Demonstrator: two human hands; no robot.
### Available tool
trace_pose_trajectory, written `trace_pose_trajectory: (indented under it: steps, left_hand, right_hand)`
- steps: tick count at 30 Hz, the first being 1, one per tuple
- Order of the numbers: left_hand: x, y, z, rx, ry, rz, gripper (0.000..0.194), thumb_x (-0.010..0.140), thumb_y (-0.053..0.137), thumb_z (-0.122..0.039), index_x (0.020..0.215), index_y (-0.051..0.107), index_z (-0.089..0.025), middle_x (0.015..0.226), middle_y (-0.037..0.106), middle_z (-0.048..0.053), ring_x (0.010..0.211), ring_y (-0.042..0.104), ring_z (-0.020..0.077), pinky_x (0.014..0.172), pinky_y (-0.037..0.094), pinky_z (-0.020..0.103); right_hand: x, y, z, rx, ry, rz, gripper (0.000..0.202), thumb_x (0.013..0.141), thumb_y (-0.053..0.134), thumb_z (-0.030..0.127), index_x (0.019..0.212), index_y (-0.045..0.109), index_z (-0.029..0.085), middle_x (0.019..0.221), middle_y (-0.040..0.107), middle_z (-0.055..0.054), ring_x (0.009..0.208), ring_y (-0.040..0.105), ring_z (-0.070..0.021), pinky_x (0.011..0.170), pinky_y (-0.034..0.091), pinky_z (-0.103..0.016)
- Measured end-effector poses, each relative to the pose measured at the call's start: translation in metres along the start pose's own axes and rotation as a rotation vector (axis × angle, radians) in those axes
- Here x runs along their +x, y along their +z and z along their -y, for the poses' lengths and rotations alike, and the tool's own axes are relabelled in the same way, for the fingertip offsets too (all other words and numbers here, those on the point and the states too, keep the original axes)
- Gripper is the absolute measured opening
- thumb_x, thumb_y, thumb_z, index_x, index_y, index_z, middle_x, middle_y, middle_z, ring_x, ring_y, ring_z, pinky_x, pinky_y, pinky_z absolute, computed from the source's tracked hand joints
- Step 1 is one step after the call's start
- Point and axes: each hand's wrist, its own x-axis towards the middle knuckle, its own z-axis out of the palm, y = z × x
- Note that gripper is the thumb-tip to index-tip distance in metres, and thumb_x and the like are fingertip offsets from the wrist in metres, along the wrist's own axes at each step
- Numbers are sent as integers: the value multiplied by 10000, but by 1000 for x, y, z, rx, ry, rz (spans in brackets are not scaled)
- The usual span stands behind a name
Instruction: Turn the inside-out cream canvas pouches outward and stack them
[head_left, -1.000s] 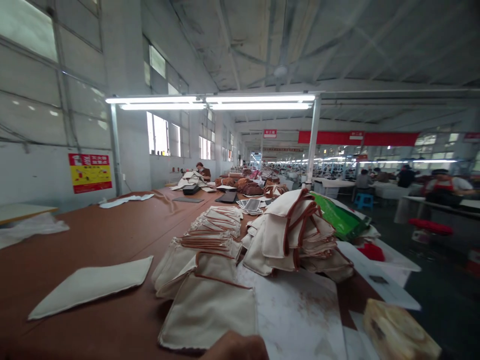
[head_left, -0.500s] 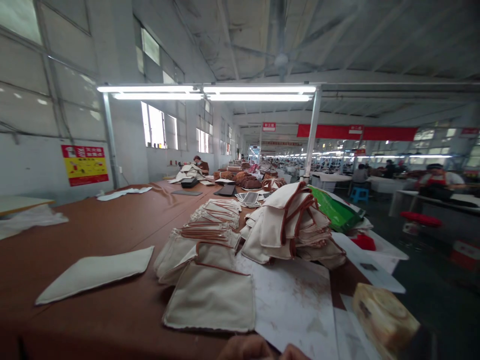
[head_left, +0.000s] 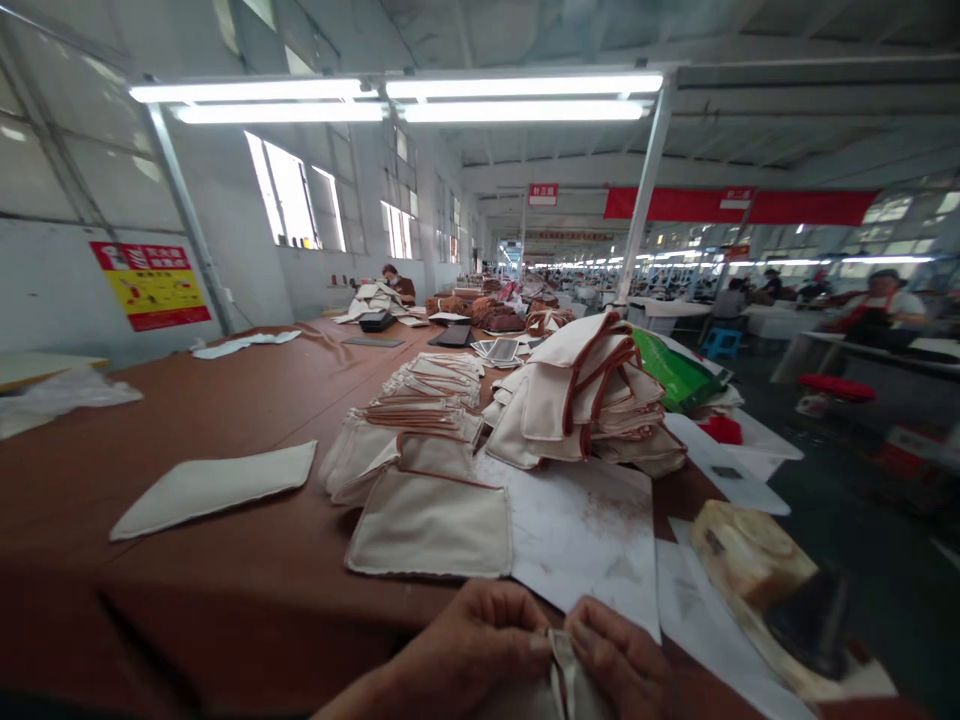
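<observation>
At the bottom centre, my left hand (head_left: pixel 480 645) and my right hand (head_left: pixel 619 655) pinch the edge of a cream fabric piece (head_left: pixel 566 680) between thumbs and fingers, close together. The piece's lower part runs out of view. Just beyond my hands a cream panel with a brown edge (head_left: pixel 431 525) lies flat at the near end of a row of similar panels (head_left: pixel 431 420). To the right rises a heaped pile of cream panels (head_left: pixel 574 390). A single cream piece (head_left: pixel 217 485) lies apart on the left.
The brown-covered table (head_left: pixel 247 420) stretches away. White sheets (head_left: pixel 585 520) lie right of centre, with a yellowish block (head_left: pixel 750 550) and a dark object (head_left: pixel 810 620) at the right edge. Behind the pile is a green bag (head_left: pixel 675 370). People sit farther off.
The view has tipped downward. Both hands have come up into the frame from the bottom edge, and the fabric between them now shows.
</observation>
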Motion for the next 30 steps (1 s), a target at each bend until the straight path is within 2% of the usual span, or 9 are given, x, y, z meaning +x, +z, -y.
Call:
trace_pose_trajectory:
  steps: [2,5,9,12,17,21,26,28,30]
  left_hand:
    - [1,5,-1,5,-17,-41,404,610,849,-429,736,643,-106,632,558,-5,539,408,73,528,270,204]
    - [3,8,-5,128,-46,-35,357,704,786,-422,784,633,-110,636,523,-21,546,374,68,522,250,200]
    - [6,10,-13,378,-18,-16,205,811,662,-304,827,645,-100,686,514,-22,612,366,80,540,261,197]
    - [7,10,-16,501,-9,-18,140,825,599,-238,809,650,-108,661,474,-42,602,345,78,533,260,197]
    - [10,10,-11,462,-37,-11,173,822,597,-282,780,606,-114,640,433,-50,586,310,78,523,224,214]
    - [14,9,-9,486,-55,-4,220,822,603,-327,753,577,-120,634,419,-47,580,294,82,514,209,225]
    - [16,6,-6,481,-106,-2,396,761,681,-499,687,526,-143,603,392,-51,564,279,85,501,188,242]
    - [17,6,-3,434,-140,-11,387,726,707,-485,684,543,-137,588,402,-51,547,277,82,495,176,248]
    - [17,6,-1,374,-155,-33,291,706,709,-384,688,576,-125,567,417,-49,530,281,79,495,172,252]
  right_hand:
    - [-4,-3,9,-53,-18,-11,526,819,537,707,709,456,199,624,362,49,574,317,-110,514,272,-226]
    - [-6,-8,24,-138,-52,30,502,875,469,679,765,483,189,690,407,30,642,357,-129,573,324,-239]
    - [-4,-10,27,-212,-40,61,402,814,657,537,801,474,180,686,429,42,635,341,-116,545,273,-236]
    - [-3,-10,22,-259,7,20,295,855,626,411,755,483,174,654,416,44,616,330,-111,530,254,-241]
    - [-5,-13,21,-366,3,8,222,874,579,337,759,544,151,669,450,27,629,352,-117,541,279,-245]
    - [-6,-14,20,-292,38,-10,245,874,582,371,765,536,158,655,449,33,604,349,-113,517,270,-238]
    - [-5,-10,15,-230,19,-59,239,868,590,369,762,549,159,649,474,30,601,375,-117,537,306,-242]
    - [-5,-8,12,-232,6,-68,232,868,585,359,761,558,155,659,488,25,618,388,-122,552,320,-243]
    - [-5,-8,10,-241,-13,-74,214,867,575,337,760,573,152,664,502,21,630,403,-126,571,335,-246]
